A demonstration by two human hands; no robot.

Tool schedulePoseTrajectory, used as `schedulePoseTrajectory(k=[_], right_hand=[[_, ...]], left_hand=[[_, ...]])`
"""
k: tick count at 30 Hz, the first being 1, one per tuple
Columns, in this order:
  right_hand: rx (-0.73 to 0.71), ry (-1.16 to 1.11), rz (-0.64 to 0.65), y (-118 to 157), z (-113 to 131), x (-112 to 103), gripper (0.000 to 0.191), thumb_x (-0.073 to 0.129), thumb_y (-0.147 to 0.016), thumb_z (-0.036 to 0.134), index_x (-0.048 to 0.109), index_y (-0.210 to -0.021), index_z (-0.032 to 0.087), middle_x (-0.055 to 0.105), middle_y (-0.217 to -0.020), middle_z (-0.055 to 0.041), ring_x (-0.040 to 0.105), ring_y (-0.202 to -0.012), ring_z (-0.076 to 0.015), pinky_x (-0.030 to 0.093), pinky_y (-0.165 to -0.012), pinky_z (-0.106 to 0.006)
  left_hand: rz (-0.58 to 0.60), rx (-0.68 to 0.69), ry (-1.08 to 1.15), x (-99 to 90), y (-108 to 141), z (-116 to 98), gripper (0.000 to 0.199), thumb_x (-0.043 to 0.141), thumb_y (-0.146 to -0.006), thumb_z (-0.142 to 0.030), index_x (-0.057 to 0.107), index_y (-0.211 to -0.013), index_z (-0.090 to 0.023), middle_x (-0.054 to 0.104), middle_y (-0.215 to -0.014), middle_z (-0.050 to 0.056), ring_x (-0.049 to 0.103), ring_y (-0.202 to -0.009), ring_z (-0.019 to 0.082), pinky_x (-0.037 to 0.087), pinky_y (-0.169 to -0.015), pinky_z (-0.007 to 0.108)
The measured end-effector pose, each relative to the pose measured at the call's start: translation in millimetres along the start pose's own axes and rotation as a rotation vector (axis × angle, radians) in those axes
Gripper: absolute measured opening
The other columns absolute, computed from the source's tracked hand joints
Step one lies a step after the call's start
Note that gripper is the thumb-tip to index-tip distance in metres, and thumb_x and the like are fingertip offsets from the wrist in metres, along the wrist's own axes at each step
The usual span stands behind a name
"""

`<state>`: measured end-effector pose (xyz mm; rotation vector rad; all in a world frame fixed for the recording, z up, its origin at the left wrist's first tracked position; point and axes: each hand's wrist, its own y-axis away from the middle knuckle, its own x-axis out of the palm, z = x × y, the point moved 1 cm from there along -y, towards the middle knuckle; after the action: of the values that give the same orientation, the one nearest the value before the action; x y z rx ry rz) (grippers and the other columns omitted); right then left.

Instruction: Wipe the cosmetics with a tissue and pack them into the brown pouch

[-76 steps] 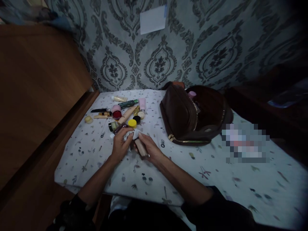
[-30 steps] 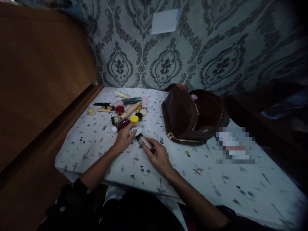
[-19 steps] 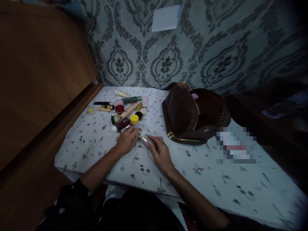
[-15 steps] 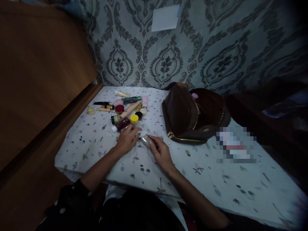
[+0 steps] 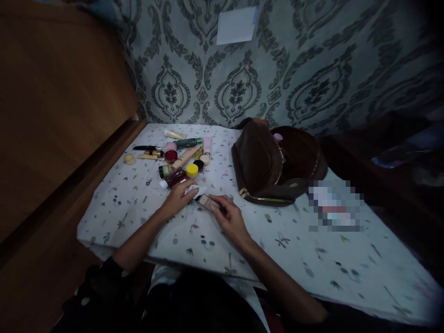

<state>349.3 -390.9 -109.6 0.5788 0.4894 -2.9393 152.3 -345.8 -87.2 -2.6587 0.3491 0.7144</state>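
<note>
1. Wall [image 5: 237, 106]: pale grey-blue ground, darker damask pattern, ornate medallions framed by leafy scrolls.
2. Plain white sheet [image 5: 236, 25] high on the wall, slightly tilted, bluish strip along its right edge.
3. Left side: large brown wooden panel [image 5: 62, 78], faint grain, with a wooden ledge [image 5: 120, 138] running along its lower edge.
4. Bluish fabric [image 5: 104, 8] at upper left; form unclear.
5. Bench [image 5: 277, 254] against the wall, covered in white cloth printed with small plants and fruit-like motifs.
6. Right side: dark brown surface, details lost in shadow.
7. Light dim, cool; right edge nearly black.
</note>
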Motion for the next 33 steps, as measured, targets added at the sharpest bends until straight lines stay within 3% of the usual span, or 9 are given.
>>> schedulePoseTrajectory(k=[4, 7, 13, 17, 22, 27, 30, 33], right_hand=[[-0.042, 0.102, 0.031, 1.4, 0.2, 0.2, 0.032, 0.052, -0.092, 0.029, 0.066, -0.119, 0.02, 0.067, -0.106, -0.0089, 0.062, -0.095, -0.0228, 0.051, -0.085, -0.038], [-0.096, 0.205, 0.028, 1.9, -2.0, 1.5, 0.032, 0.05, -0.093, 0.027, 0.065, -0.119, 0.019, 0.068, -0.107, -0.0096, 0.061, -0.101, -0.025, 0.048, -0.093, -0.043], [-0.093, 0.361, 0.019, 2.2, -5.6, 4.0, 0.046, 0.066, -0.083, 0.035, 0.061, -0.124, 0.017, 0.064, -0.114, -0.0131, 0.056, -0.107, -0.0309, 0.047, -0.095, -0.048], [-0.074, 0.414, 0.036, 1.1, -6.9, 3.9, 0.043, 0.066, -0.081, 0.026, 0.062, -0.123, 0.018, 0.063, -0.11, -0.0122, 0.055, -0.103, -0.0308, 0.046, -0.094, -0.048], [-0.05, 0.418, 0.052, 0.2, -5.5, 2.4, 0.036, 0.061, -0.083, 0.022, 0.065, -0.119, 0.016, 0.062, -0.103, -0.0121, 0.054, -0.101, -0.0299, 0.046, -0.093, -0.047], [-0.042, 0.405, 0.061, 0.3, -5.0, 2.5, 0.038, 0.06, -0.084, 0.022, 0.064, -0.121, 0.016, 0.06, -0.102, -0.012, 0.053, -0.101, -0.029, 0.047, -0.09, -0.044], [-0.039, 0.416, 0.055, -0.2, -7.0, 3.4, 0.039, 0.061, -0.084, 0.023, 0.064, -0.121, 0.014, 0.06, -0.102, -0.0129, 0.054, -0.101, -0.0295, 0.047, -0.091, -0.045], [-0.05, 0.42, 0.045, -0.2, -8.3, 3.4, 0.039, 0.061, -0.085, 0.024, 0.063, -0.123, 0.016, 0.062, -0.104, -0.0124, 0.054, -0.101, -0.0297, 0.047, -0.092, -0.046]], left_hand=[[-0.03, -0.003, -0.033, 4.5, 2.5, 1.0, 0.021, 0.05, -0.093, -0.033, 0.061, -0.087, -0.017, 0.061, -0.08, 0.001, 0.057, -0.079, 0.017, 0.044, -0.076, 0.028], [-0.099, 0.0, -0.135, 5.4, 4.8, 1.1, 0.02, 0.052, -0.092, -0.031, 0.065, -0.09, -0.017, 0.063, -0.091, 0.005, 0.06, -0.089, 0.02, 0.046, -0.083, 0.031], [-0.293, -0.004, -0.192, -9.2, 7.8, -1.4, 0.021, 0.05, -0.093, -0.026, 0.065, -0.105, -0.019, 0.068, -0.106, 0.006, 0.063, -0.099, 0.021, 0.049, -0.088, 0.033], [-0.206, 0.037, -0.392, -5.6, 11.8, -2.1, 0.025, 0.048, -0.093, -0.019, 0.065, -0.111, -0.02, 0.066, -0.106, 0.006, 0.063, -0.099, 0.02, 0.05, -0.09, 0.034], [-0.069, 0.033, -0.747, 11.3, 16.8, -13.3, 0.03, 0.047, -0.09, -0.013, 0.066, -0.111, -0.02, 0.06, -0.103, 0.009, 0.062, -0.094, 0.022, 0.053, -0.077, 0.032], [0.043, 0.124, -0.802, 18.3, 24.7, -27.1, 0.029, 0.045, -0.093, -0.016, 0.065, -0.114, -0.021, 0.06, -0.099, 0.008, 0.062, -0.09, 0.021, 0.053, -0.071, 0.03], [0.023, 0.148, -0.759, 16.3, 28.0, -22.2, 0.029, 0.045, -0.095, -0.018, 0.064, -0.116, -0.021, 0.061, -0.099, 0.007, 0.061, -0.092, 0.02, 0.052, -0.073, 0.029], [-0.076, 0.098, -0.685, 9.8, 27.7, -11.2, 0.028, 0.045, -0.095, -0.018, 0.064, -0.115, -0.02, 0.062, -0.1, 0.007, 0.062, -0.094, 0.019, 0.053, -0.079, 0.029]])
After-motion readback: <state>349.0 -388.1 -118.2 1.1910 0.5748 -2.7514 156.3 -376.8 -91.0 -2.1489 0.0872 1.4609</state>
